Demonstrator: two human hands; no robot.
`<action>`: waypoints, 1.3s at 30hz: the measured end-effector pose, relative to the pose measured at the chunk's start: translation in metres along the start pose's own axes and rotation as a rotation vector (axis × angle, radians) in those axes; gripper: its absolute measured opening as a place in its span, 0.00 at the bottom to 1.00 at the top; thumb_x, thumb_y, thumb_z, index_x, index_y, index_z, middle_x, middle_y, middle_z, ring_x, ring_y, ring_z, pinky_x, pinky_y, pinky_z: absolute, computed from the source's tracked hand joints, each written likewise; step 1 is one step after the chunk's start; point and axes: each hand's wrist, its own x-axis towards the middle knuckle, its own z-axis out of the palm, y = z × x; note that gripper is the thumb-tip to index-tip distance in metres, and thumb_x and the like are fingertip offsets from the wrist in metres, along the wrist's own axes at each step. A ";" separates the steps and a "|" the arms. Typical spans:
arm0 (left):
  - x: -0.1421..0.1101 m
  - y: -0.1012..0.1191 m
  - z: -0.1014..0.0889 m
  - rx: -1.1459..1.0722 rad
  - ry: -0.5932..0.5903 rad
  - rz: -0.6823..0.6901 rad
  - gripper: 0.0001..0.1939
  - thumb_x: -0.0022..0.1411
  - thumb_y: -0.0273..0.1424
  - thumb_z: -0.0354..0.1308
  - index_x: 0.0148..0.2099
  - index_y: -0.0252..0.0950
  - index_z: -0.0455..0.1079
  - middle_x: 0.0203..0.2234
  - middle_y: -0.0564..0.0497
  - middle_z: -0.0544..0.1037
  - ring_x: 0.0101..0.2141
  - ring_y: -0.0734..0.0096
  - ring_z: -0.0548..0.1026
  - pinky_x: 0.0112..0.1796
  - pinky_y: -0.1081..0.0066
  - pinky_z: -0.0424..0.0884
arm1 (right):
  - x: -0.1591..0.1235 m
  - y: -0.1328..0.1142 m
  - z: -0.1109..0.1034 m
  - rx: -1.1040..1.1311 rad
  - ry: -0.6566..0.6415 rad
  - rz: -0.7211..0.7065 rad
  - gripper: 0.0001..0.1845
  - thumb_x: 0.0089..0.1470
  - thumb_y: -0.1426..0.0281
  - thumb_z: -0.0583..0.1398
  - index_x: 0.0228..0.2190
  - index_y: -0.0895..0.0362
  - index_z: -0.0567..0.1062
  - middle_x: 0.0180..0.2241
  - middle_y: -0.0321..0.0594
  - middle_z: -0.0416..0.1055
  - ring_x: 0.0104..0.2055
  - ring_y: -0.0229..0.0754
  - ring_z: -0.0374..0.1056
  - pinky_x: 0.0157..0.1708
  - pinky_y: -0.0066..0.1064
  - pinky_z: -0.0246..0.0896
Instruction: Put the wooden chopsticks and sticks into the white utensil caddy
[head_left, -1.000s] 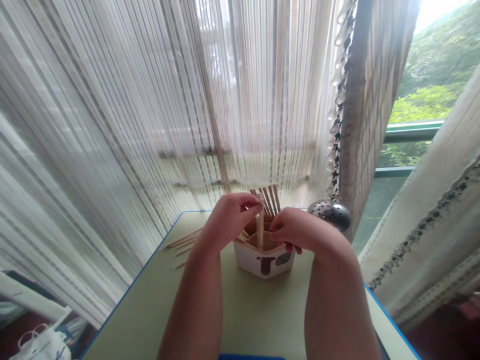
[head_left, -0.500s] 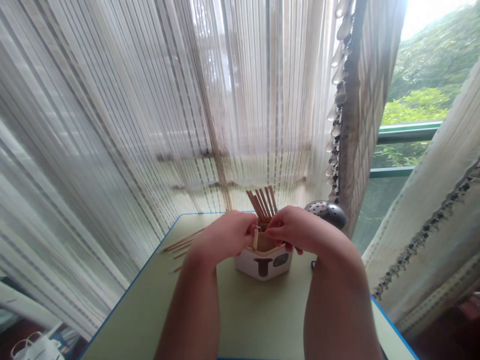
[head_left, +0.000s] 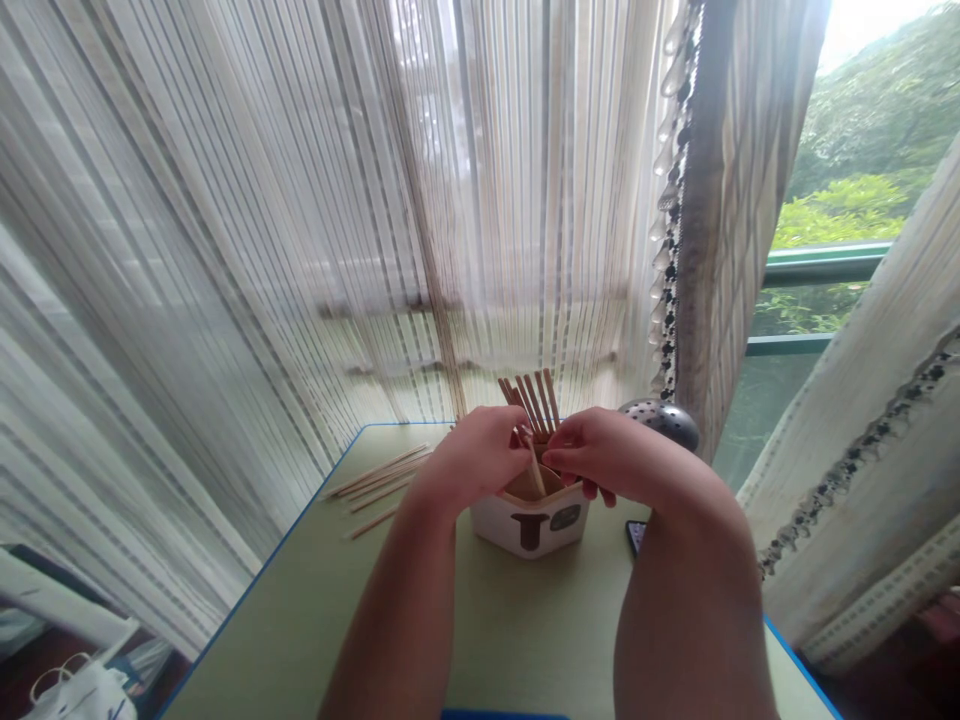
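Note:
A white chopstick holder [head_left: 495, 522] with dark cartoon markings stands on the table. Its back part has several brown chopsticks [head_left: 541, 398] standing upright, fanned slightly. My left hand [head_left: 495, 450] is closed on a light wooden chopstick [head_left: 538, 474], tilted, its lower end inside the front compartment. Across the holder's right side lies my right hand [head_left: 589, 455], closed, thumb and forefinger over the inside, other fingers outside the rim. More chopsticks [head_left: 375, 487] lie loose on the table, left of my left forearm, which partly covers them.
A dark, dotted rounded metal object [head_left: 664, 425] sits behind my right forearm. A black object like a phone or remote [head_left: 635, 535] shows beside that arm. The pale green table [head_left: 525, 630] has a blue edge, with sheer curtains [head_left: 337, 200] close behind it.
My left hand has dipped with its chopstick into the holder, then risen slightly, the chopstick now leaning instead of upright. My right hand stays at the holder's right side.

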 end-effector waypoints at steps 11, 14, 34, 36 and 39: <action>-0.017 0.015 -0.010 -0.061 0.009 0.015 0.08 0.51 0.32 0.56 0.33 0.38 0.74 0.22 0.53 0.75 0.19 0.76 0.70 0.19 0.78 0.61 | -0.007 0.001 -0.001 0.023 -0.014 -0.007 0.10 0.47 0.66 0.56 0.27 0.60 0.73 0.19 0.39 0.69 0.16 0.33 0.63 0.11 0.21 0.51; -0.035 0.016 -0.021 -0.019 0.307 -0.040 0.11 0.55 0.36 0.54 0.39 0.39 0.72 0.27 0.52 0.77 0.24 0.75 0.72 0.25 0.77 0.65 | -0.008 -0.001 0.001 0.021 -0.025 -0.024 0.09 0.47 0.66 0.57 0.27 0.60 0.72 0.20 0.37 0.69 0.16 0.33 0.63 0.11 0.20 0.51; -0.156 -0.159 0.042 0.556 0.222 -0.753 0.20 0.62 0.23 0.38 0.48 0.32 0.68 0.45 0.37 0.70 0.48 0.58 0.65 0.45 0.60 0.63 | -0.090 -0.025 0.162 -0.330 0.114 -0.256 0.12 0.49 0.64 0.55 0.30 0.58 0.74 0.24 0.41 0.72 0.22 0.38 0.67 0.23 0.26 0.55; -0.162 -0.153 0.043 0.523 0.208 -0.747 0.20 0.61 0.21 0.37 0.48 0.31 0.68 0.46 0.36 0.69 0.48 0.56 0.66 0.45 0.58 0.62 | -0.091 -0.010 0.179 -0.266 0.097 -0.208 0.11 0.49 0.65 0.55 0.30 0.58 0.74 0.22 0.40 0.72 0.19 0.36 0.65 0.21 0.25 0.54; -0.176 -0.143 0.045 0.444 0.176 -0.736 0.19 0.60 0.21 0.39 0.46 0.29 0.68 0.45 0.34 0.69 0.46 0.54 0.68 0.43 0.57 0.63 | -0.091 0.008 0.195 -0.183 0.018 -0.124 0.11 0.48 0.67 0.55 0.31 0.59 0.74 0.17 0.38 0.70 0.14 0.34 0.61 0.16 0.24 0.52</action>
